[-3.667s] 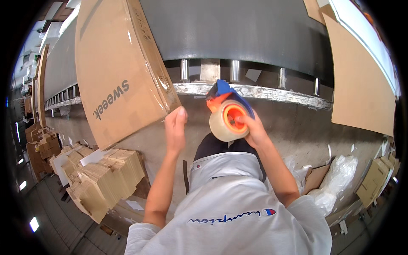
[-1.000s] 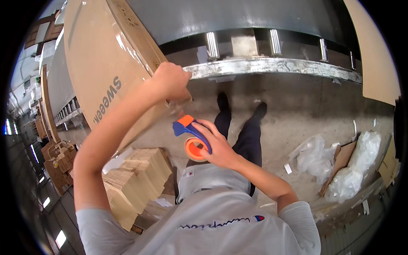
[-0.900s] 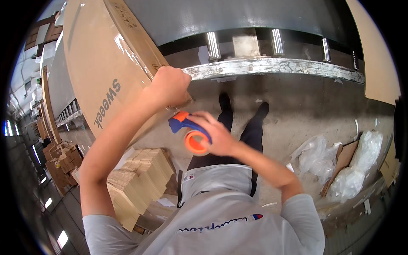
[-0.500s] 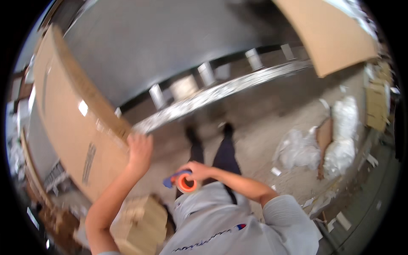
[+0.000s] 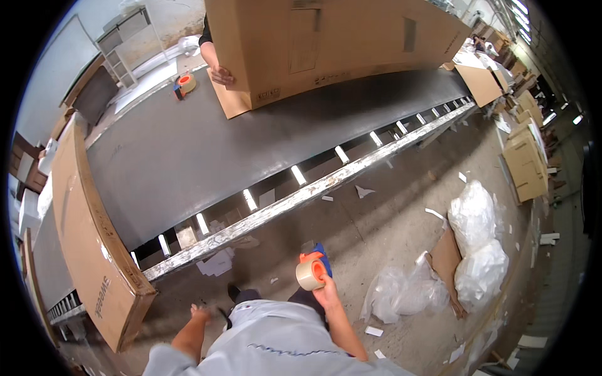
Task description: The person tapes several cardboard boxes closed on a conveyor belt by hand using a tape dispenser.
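My right hand (image 5: 327, 293) grips a tape dispenser (image 5: 310, 274) with a tan roll on an orange core and blue and orange parts, held out in front of my body. My left hand (image 5: 200, 314) hangs low at my left side with nothing in it, fingers apart. Nearest to it is a long flat carton (image 5: 94, 250) lying on the conveyor's left part, its end jutting past the front rail. Farther off, a large carton (image 5: 351, 41) stands on the conveyor (image 5: 188, 169), its lower flap folded out. Another person's hand (image 5: 222, 76) rests against that carton's left edge.
A second tape dispenser (image 5: 185, 81) sits at the conveyor's far edge. Metal rollers and a worn front rail (image 5: 301, 197) run between me and the belt. Clear plastic wrap (image 5: 480, 244) and a cardboard strip (image 5: 446, 269) lie on the floor at right. Stacked cartons (image 5: 525, 160) stand beyond.
My left hand has come off the flat carton and dropped to my side. My right hand has moved the tape dispenser rightward, away from my waist. The view has shifted, showing the large carton and other person's hand.
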Action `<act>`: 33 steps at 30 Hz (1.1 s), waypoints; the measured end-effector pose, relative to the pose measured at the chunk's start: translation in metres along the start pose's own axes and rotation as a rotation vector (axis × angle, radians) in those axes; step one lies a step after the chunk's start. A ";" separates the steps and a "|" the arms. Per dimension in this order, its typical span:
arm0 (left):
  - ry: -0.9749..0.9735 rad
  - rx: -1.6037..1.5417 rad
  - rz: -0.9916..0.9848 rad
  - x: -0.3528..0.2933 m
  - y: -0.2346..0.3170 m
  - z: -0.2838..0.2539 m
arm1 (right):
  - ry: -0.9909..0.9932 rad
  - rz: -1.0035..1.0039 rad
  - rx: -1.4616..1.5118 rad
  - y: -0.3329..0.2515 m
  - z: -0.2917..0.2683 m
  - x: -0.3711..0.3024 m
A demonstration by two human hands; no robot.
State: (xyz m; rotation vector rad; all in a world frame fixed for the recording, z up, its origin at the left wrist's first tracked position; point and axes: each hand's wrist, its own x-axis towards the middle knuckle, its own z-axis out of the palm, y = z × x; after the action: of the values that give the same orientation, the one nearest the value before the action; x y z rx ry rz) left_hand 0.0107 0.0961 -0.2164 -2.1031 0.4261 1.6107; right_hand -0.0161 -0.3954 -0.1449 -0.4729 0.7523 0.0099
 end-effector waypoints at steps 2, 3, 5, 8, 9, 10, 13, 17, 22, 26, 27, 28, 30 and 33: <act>-0.039 -0.169 -0.048 0.017 -0.012 0.000 | -0.060 0.009 -0.112 -0.050 0.003 0.012; 0.014 -0.331 -0.137 0.027 -0.027 0.009 | -0.140 0.022 -0.188 -0.075 0.015 0.028; 0.116 -0.572 -0.275 0.019 -0.011 -0.014 | -0.209 0.082 -0.323 -0.124 0.013 0.038; 0.309 -0.790 -0.271 -0.031 0.082 -0.125 | -0.152 -0.015 -0.490 -0.207 0.006 0.060; 0.418 -0.823 -0.191 -0.052 0.099 -0.158 | -0.199 -0.026 -0.467 -0.225 0.006 0.075; 0.524 -0.843 -0.165 -0.077 0.117 -0.193 | -0.154 -0.027 -0.381 -0.238 0.012 0.086; 0.889 -0.912 -0.064 -0.135 0.162 -0.302 | -0.171 0.024 -0.235 -0.268 0.029 0.126; 1.242 -1.383 0.330 -0.172 0.185 -0.431 | -0.198 0.114 -0.095 -0.288 0.059 0.163; 1.670 -1.042 0.293 -0.135 0.122 -0.601 | -0.264 0.221 -0.180 -0.307 0.108 0.206; 1.862 -1.018 0.089 -0.119 0.041 -0.761 | -0.262 0.139 -0.457 -0.340 0.148 0.245; 1.830 -1.012 -0.051 -0.108 0.020 -0.789 | -0.226 0.117 -0.517 -0.346 0.156 0.256; 1.790 -1.009 -0.216 -0.089 -0.002 -0.811 | -0.261 0.074 -0.609 -0.352 0.167 0.269; 1.626 -1.095 -0.463 -0.046 -0.040 -0.838 | -0.336 -0.015 -0.779 -0.364 0.186 0.292; 1.221 -1.338 -0.668 -0.016 -0.077 -0.860 | -0.460 -0.195 -0.959 -0.374 0.227 0.324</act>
State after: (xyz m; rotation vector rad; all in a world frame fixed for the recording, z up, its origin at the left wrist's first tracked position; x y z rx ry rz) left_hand 0.7522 -0.2926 -0.0049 -3.3511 -1.2646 -0.1496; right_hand 0.4360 -0.6871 -0.0618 -1.4009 0.1984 0.2981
